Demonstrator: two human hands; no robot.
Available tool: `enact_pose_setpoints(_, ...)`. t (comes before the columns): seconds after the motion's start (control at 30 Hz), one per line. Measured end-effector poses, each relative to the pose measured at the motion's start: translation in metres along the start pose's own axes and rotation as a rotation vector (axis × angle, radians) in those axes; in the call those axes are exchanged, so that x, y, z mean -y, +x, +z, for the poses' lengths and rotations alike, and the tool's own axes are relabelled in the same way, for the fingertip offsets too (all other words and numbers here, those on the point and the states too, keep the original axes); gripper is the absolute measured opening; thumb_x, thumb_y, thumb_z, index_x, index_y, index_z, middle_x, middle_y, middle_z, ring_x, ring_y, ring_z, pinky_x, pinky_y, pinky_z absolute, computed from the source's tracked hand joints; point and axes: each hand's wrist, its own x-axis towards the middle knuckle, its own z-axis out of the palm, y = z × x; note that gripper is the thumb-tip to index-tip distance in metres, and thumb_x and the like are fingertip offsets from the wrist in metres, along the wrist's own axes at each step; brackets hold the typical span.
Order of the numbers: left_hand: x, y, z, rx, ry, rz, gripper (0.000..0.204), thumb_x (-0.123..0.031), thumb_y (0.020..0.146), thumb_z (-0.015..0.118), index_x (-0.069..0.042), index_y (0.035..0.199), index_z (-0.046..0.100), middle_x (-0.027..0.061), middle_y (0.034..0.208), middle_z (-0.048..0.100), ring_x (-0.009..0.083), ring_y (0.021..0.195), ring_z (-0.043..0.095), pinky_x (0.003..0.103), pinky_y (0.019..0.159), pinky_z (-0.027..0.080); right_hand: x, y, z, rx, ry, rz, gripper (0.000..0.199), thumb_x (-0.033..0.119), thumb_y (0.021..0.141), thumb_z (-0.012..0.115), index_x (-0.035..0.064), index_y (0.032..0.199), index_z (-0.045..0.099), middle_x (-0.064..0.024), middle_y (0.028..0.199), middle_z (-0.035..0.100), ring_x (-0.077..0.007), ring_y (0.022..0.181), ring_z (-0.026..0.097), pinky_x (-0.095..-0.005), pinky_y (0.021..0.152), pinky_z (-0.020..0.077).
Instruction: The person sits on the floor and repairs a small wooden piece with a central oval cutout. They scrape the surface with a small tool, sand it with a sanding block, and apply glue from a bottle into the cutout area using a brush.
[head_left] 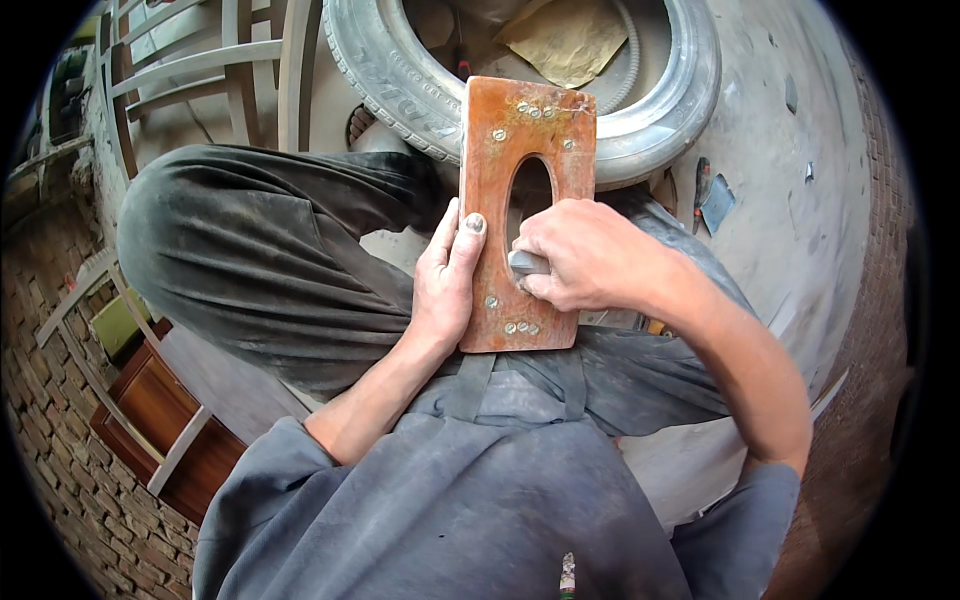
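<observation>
An orange-brown wooden board (pixel 487 180) stands tilted between my crossed legs, its lower end close to my lap. It has a long oval slot (pixel 531 185) through the middle and several screw heads near both ends. My left hand (pixel 445 285) grips the board's left edge, thumb on the front face and fingers behind, partly hidden. My right hand (pixel 585 250) is closed round a folded grey piece (pixel 528 262), perhaps sandpaper, at the lower part of the slot. Its fingers cover much of the slot's right side.
A grey-dusted tyre (pixel 410 85) lies just beyond the board, with a yellowish sheet (pixel 568 40) inside it. Right of it are a red-and-black handled tool (pixel 701 190) and a blue-grey scrap (pixel 718 204). Wooden frames (pixel 240 70) stand far left; a brown wooden panel (pixel 160 400) lies nearer left.
</observation>
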Motion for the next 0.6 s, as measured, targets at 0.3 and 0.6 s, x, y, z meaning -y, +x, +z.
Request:
enact_pose_setpoints(0.3,0.006,0.003,-0.002,-0.006,-0.128,0.023,0.087,-0.050,0.110,0.064,0.012,0.164,0.036,0.0233,0.162,0.053,0.0242,0.148,0.051,0.035,0.123,0.040,0.010,0.032,-0.031,0.372,-0.226,-0.220,0.017,0.014,0.081,0.074,0.0001,0.075,0.067,-0.0174,0.082,0.070,-0.0408,0.081,0.072,-0.0508,0.072,0.0582)
enact_pose_setpoints(0.6,0.000,0.001,-0.001,-0.023,-0.031,0.011,0.089,-0.051,0.110,0.065,0.014,0.163,0.035,0.0250,0.163,0.051,0.0248,0.149,0.050,0.035,0.123,0.040,0.009,0.025,-0.032,0.284,-0.172,-0.262,0.017,0.014,0.081,0.075,-0.0028,0.082,0.073,-0.0242,0.081,0.072,-0.0445,0.083,0.073,-0.0509,0.074,0.0599)
